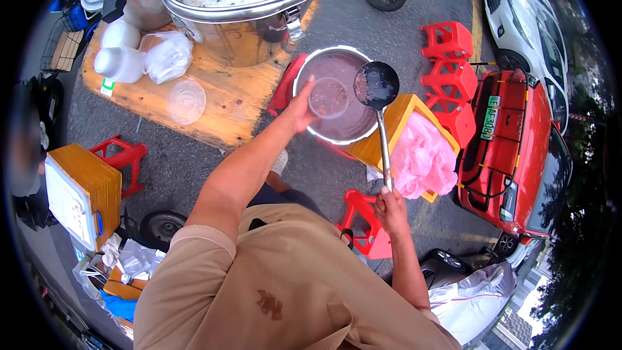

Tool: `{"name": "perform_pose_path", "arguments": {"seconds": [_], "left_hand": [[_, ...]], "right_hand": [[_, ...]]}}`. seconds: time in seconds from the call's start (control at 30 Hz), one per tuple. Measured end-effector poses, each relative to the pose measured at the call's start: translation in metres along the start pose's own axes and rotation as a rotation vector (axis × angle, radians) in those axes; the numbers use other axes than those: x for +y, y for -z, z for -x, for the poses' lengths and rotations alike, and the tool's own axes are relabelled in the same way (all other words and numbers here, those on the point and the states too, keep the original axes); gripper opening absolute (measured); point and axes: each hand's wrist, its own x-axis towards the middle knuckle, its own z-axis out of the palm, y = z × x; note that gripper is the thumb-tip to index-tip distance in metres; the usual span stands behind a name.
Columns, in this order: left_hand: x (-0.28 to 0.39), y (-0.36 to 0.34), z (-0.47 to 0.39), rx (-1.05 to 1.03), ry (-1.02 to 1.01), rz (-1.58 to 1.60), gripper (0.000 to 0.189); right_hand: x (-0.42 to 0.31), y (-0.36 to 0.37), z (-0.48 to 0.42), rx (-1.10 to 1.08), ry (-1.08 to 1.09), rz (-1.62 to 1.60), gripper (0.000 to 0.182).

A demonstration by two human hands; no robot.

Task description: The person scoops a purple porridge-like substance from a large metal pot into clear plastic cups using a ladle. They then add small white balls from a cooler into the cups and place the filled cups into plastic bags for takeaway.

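My left hand [301,109] grips a clear plastic bowl [329,99] by its side. Bits of reddish-brown food show in the bowl, which is over an open metal pot [353,138] of purplish-brown soup [359,122]. In my right hand [392,211] is the long metal handle of a dark ladle [384,82]. The ladle's bowl is at the pot's right edge, just right of the plastic bowl, and some reddish food lies at its left side. How deep the soup is cannot be seen.
A wooden table [233,107] bears a large steel pot [233,41] of pale liquid, stacked plastic bowls [119,63] and a round clear lid [186,102]. Pink plastic bags [423,155] fill a yellow wooden box [398,112]. Red stools [364,223] and a red car [515,150] stand around.
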Motion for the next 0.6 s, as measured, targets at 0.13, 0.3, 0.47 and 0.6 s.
{"name": "perform_pose_path", "arguments": {"seconds": [0.13,0.3,0.47,0.6], "left_hand": [[0.011,0.008,0.010,-0.029,-0.019,0.028,0.078],[0.031,0.018,0.036,-0.086,-0.082,0.034,0.071],[0.047,0.055,0.057,-0.043,-0.103,0.058,0.067],[0.063,0.077,0.083,-0.006,-0.095,0.086,0.069]], "right_hand": [[0.012,0.002,-0.054,0.321,0.372,0.978,0.035],[0.012,-0.010,-0.106,0.440,0.347,1.441,0.035],[0.011,-0.026,-0.159,0.293,0.194,1.493,0.043],[0.019,-0.032,-0.201,0.146,0.073,1.416,0.055]]}}
